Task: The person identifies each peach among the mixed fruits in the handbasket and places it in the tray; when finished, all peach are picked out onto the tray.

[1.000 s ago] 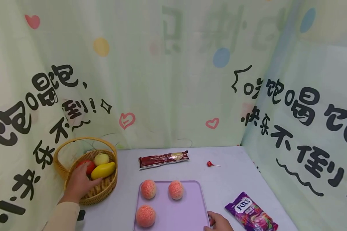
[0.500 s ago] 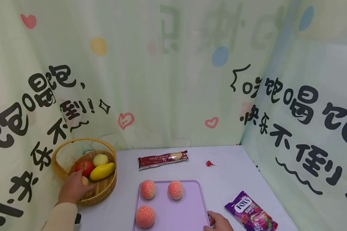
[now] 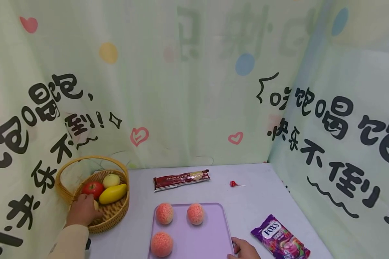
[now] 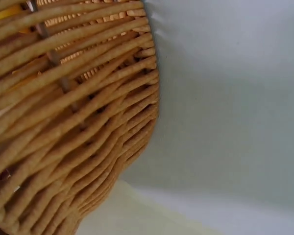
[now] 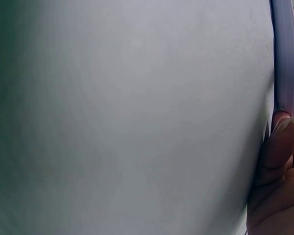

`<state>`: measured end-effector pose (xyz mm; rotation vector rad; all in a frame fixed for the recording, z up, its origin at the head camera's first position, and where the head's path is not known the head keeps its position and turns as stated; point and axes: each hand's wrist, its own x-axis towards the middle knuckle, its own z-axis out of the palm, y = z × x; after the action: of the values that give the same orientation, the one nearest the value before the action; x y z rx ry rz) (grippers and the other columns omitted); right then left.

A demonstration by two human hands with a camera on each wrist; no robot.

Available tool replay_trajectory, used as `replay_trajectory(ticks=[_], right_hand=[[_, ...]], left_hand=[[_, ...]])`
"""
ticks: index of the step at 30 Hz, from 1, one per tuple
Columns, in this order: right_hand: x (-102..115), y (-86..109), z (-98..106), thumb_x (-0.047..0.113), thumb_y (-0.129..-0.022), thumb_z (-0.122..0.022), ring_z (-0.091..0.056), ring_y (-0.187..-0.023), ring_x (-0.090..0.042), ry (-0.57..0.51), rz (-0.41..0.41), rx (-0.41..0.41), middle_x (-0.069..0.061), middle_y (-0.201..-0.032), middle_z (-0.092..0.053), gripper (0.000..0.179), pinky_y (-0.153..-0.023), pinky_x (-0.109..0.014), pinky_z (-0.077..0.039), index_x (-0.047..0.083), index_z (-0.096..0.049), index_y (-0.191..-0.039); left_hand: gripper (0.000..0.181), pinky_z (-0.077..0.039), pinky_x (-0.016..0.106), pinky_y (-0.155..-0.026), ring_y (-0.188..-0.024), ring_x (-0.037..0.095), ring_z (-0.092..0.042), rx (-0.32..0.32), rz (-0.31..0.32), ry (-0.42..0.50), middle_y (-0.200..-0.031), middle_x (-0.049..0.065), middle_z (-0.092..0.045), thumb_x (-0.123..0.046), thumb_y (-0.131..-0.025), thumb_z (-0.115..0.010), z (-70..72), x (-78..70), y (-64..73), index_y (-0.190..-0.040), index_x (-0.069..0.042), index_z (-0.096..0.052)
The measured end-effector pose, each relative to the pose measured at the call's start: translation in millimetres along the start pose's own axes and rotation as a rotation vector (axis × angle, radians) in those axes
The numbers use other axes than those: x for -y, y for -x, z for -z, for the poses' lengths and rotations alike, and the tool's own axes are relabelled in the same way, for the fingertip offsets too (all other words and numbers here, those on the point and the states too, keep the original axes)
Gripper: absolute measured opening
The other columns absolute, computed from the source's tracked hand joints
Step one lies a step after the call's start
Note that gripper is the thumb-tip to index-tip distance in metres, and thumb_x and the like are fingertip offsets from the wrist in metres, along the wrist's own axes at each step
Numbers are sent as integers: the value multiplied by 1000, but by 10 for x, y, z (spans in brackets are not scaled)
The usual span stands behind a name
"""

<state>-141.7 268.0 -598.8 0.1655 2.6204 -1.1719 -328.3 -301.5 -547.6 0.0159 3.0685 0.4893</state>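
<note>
Inside the wicker basket point(image 3: 116, 214) on the left, my left hand point(image 3: 81, 211) has its fingers and thumb around a pale yellowish round thing point(image 3: 95, 205), mostly hidden by the hand. A red tomato point(image 3: 93, 189), a yellow mango-like fruit point(image 3: 112, 194) and a pale round fruit point(image 3: 111, 181) lie behind it. In the left wrist view the basket's woven side point(image 4: 88, 112) hides the hand. My right hand point(image 3: 245, 249) grips the right edge of the purple tray point(image 3: 202, 240), thumb and fingers at its rim in the right wrist view. Three pink, rough-surfaced balls point(image 3: 162, 244) sit on the tray.
Behind the tray lies a dark red spaghetti packet point(image 3: 181, 180), with a red lollipop point(image 3: 233, 183) to its right. A purple candy bag point(image 3: 280, 237) lies right of my right hand. Printed curtains point(image 3: 188, 108) close off the back and sides of the white table point(image 3: 253, 201).
My left hand has drawn back from over the tomato toward the basket's near left side, around the pale round thing. The right hand keeps its grip on the tray. The head view shifts slightly.
</note>
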Motion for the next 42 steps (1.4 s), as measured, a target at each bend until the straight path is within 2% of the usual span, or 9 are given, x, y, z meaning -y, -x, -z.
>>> replay_trajectory(ticks=[7,14,18,22,29,34,38,42], right_hand=[[-1,-8,0,14,-85,-78,-55,-70,-17,-1,4,8,-2,-83,-57,59,-63,-30,-49,-19,-55,-128],[-17,-18,-5,16,-85,-78,-54,-70,-16,8,9,9,-1,-84,-57,60,-63,-30,-49,-18,-55,-129],[-20,-16,2,16,-84,-78,-54,-69,-16,15,24,7,-1,-83,-57,60,-62,-28,-48,-18,-56,-128],[-19,-10,13,16,-83,-78,-53,-69,-15,16,37,-2,-1,-83,-57,60,-61,-27,-47,-17,-56,-128],[-13,-5,8,16,-84,-78,-54,-69,-16,13,33,3,-1,-83,-57,60,-61,-28,-48,-18,-56,-128],[-21,-9,1,17,-85,-79,-54,-69,-16,22,33,-1,0,-81,-56,56,-61,-28,-47,-14,-59,-127],[-37,-9,5,16,-84,-79,-54,-68,-16,24,50,-5,0,-81,-56,55,-60,-27,-47,-14,-60,-126],[-47,-9,-1,16,-84,-78,-54,-68,-16,16,49,-6,0,-81,-56,56,-60,-27,-47,-15,-58,-126]], left_hand=[[78,-52,65,-87,-87,39,-54,51,9,30,-116,31,-53,-22,-65,-91,-44,40,-16,-123,9,-51],[82,-53,65,-87,-86,38,-54,86,41,44,-108,30,-54,-22,-66,-92,-54,51,5,-126,10,-47],[77,-53,63,-87,-84,37,-55,78,42,42,-99,29,-57,-21,-68,-89,-34,53,13,-121,14,-46],[77,-53,60,-85,-81,37,-56,33,22,61,-95,28,-59,-20,-68,-88,-11,54,16,-119,15,-43],[77,-51,62,-83,-85,44,-56,-73,-11,113,-103,33,-60,-18,-65,-91,19,105,27,-118,13,-43],[85,-47,69,-91,-98,56,-54,-132,-45,109,-117,40,-56,-19,-70,-88,51,75,60,-132,16,-42],[90,-45,71,-96,-105,57,-53,-151,-73,113,-125,42,-52,-20,-72,-85,50,52,73,-141,16,-39],[96,-43,72,-100,-112,56,-51,-126,-70,141,-135,42,-45,-22,-75,-84,58,44,82,-147,15,-33]])
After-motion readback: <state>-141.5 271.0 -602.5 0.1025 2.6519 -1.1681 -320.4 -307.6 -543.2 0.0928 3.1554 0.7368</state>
